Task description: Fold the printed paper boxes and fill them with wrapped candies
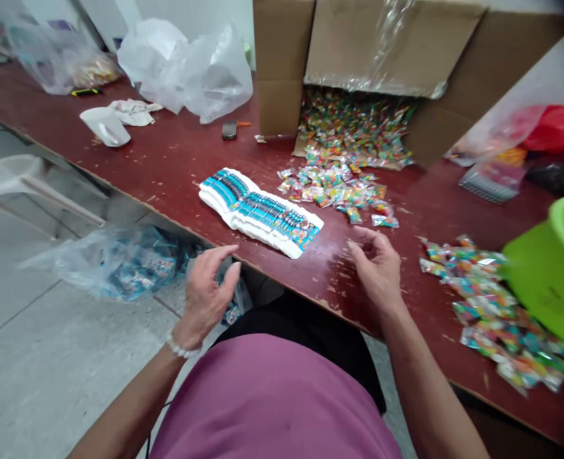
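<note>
The left hand [209, 288] is empty and wide, the right hand [378, 264] empty and narrower. The fanned bags [276, 220] lie on the bench [179, 169] just beyond and between them; a light edge pinch should keep their overlap neat

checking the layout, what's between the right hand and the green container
Head view: colourful wrapped packets lie on the red table between the right hand and the green container.

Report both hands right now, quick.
Left hand: open, nothing visibly held, near the fanned blue-and-white stack.
Right hand: loosely open, nothing visibly held, over the red table.
</note>
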`<state>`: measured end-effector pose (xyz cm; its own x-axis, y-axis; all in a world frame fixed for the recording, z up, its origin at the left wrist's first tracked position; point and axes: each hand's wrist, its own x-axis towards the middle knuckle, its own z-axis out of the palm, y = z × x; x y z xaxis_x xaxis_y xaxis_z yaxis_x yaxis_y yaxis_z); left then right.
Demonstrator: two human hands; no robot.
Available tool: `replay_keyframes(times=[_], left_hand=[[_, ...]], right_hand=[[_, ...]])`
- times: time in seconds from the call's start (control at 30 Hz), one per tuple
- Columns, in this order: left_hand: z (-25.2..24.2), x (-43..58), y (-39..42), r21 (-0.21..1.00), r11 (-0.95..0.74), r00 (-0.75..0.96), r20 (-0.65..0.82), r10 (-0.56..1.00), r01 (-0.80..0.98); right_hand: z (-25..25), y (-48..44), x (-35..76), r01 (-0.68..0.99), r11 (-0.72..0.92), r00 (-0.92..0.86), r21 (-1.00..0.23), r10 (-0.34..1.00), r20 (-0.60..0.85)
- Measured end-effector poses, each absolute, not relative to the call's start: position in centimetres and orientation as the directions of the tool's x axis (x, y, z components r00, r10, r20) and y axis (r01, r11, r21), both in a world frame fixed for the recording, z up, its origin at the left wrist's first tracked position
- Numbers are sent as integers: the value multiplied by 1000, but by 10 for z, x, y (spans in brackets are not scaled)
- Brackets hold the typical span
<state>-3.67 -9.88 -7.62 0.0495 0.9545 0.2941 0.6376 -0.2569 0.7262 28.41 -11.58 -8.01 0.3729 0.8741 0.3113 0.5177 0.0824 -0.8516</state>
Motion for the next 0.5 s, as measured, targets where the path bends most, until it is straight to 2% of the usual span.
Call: replay_keyframes(times=[0.07, 0.13, 0.2, 0.27, 0.33, 0.4, 0.5], left_hand=[[-61, -1, -87, 555, -459, 239, 424, 874, 694], [-52, 39, -73, 376, -554, 407, 403, 820, 743], [-53, 72, -59, 182, -506, 436, 318, 842, 843], [-60, 92, -48, 62, -446, 420, 248, 873, 893], [-66, 100, -41, 7, -416, 405, 210, 890, 909], [-69, 100, -39, -14, -403, 398, 195, 897, 915], [-66, 97, -39, -23, -397, 395, 175, 902, 917]], right_hand=[[-90, -103, 320, 519, -41, 513, -854, 814, 273], [-99, -91, 345, 494, -129, 616, -860, 750, 242], [-107, -82, 352, 456, -136, 640, -879, 736, 219], [-111, -75, 342, 459, -94, 575, -884, 789, 215], [-109, -66, 320, 545, -55, 451, -836, 860, 238], [-102, -54, 298, 674, -49, 333, -737, 911, 245], [-92, -35, 276, 787, -179, 295, -590, 950, 105]])
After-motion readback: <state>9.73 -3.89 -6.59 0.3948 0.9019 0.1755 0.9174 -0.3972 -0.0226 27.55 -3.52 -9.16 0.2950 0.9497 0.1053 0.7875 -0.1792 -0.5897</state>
